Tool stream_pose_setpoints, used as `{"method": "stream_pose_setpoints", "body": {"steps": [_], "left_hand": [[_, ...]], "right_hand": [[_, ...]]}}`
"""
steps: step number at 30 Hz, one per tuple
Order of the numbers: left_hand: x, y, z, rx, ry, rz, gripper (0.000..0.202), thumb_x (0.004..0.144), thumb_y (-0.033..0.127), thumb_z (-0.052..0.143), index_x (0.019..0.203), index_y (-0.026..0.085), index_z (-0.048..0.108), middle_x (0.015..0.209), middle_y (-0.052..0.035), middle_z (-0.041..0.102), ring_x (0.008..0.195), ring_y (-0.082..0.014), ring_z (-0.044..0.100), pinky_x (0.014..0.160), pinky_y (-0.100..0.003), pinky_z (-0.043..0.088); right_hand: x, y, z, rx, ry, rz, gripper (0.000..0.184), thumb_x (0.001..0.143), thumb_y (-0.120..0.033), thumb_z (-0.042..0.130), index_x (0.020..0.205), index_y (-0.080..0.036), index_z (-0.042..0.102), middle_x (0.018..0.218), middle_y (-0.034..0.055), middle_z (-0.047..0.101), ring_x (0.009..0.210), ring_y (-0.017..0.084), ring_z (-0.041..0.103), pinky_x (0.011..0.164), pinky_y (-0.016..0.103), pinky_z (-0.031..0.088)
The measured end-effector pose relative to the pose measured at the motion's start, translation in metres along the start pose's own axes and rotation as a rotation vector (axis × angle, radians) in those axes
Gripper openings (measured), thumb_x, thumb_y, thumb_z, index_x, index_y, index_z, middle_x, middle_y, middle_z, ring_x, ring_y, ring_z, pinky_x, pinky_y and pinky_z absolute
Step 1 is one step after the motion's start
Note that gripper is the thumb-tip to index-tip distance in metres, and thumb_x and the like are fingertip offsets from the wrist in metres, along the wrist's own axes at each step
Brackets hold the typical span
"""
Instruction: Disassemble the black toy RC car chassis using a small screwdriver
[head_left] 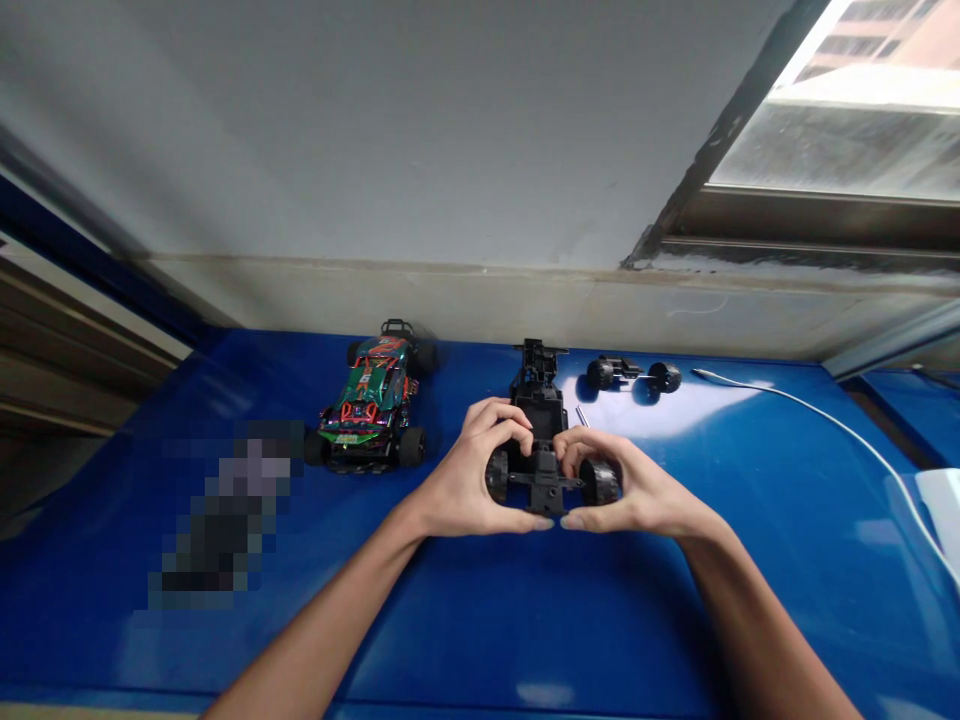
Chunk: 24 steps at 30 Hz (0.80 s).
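Observation:
Between my hands is a black toy car chassis (pixel 541 415), its long body pointing toward the wall. Two black wheels are fitted at its near end. My left hand (pixel 476 475) curls round the left wheel (pixel 496 476), thumb along the near edge and fingers on the chassis. On the other side, my right hand (pixel 634 488) wraps round the right wheel (pixel 600 482) in the same way. Both thumbs nearly meet at the near end. At the far end of the chassis no wheels show. A thin metal rod (pixel 582 416) lies just right of it.
A green and orange toy car (pixel 371 400) stands to the left on the blue table (pixel 465 620). A black axle with two wheels (pixel 632 375) sits at the back right. Farther right runs a white cable (pixel 817 410). A pixelated patch hides something at the left.

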<state>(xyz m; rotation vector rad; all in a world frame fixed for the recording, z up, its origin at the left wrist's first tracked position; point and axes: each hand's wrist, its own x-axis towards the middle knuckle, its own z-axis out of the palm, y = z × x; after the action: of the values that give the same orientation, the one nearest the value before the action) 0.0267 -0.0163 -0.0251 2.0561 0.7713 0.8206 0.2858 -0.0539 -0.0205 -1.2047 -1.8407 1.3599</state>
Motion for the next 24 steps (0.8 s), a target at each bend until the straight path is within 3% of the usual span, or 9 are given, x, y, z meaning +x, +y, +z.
{"method": "stream_pose_setpoints", "body": {"steps": [13,24], "left_hand": [[0.0028,-0.0017,-0.0014,-0.008,0.056,0.035,0.063,0.056,0.041,0.104,0.099,0.024,0.061,0.123,-0.0081,0.068,0.131,-0.0318,0.056,0.121,-0.05,0.039],[0.0025,0.0012,-0.0046,0.018,0.0,0.004,0.06,0.057,0.04,0.103,0.099,0.025,0.063,0.128,-0.0078,0.065,0.135,-0.0339,0.051,0.12,-0.052,0.04]], "right_hand": [[-0.0025,-0.0055,-0.0007,-0.041,0.053,0.026,0.051,0.075,-0.048,0.092,0.114,-0.026,0.066,0.111,0.004,0.069,0.096,0.022,0.065,0.083,0.034,0.052],[-0.0013,-0.0058,0.0015,0.016,0.031,0.049,0.06,0.071,-0.047,0.095,0.121,-0.027,0.067,0.094,-0.0003,0.07,0.083,0.02,0.068,0.075,0.032,0.054]]}}
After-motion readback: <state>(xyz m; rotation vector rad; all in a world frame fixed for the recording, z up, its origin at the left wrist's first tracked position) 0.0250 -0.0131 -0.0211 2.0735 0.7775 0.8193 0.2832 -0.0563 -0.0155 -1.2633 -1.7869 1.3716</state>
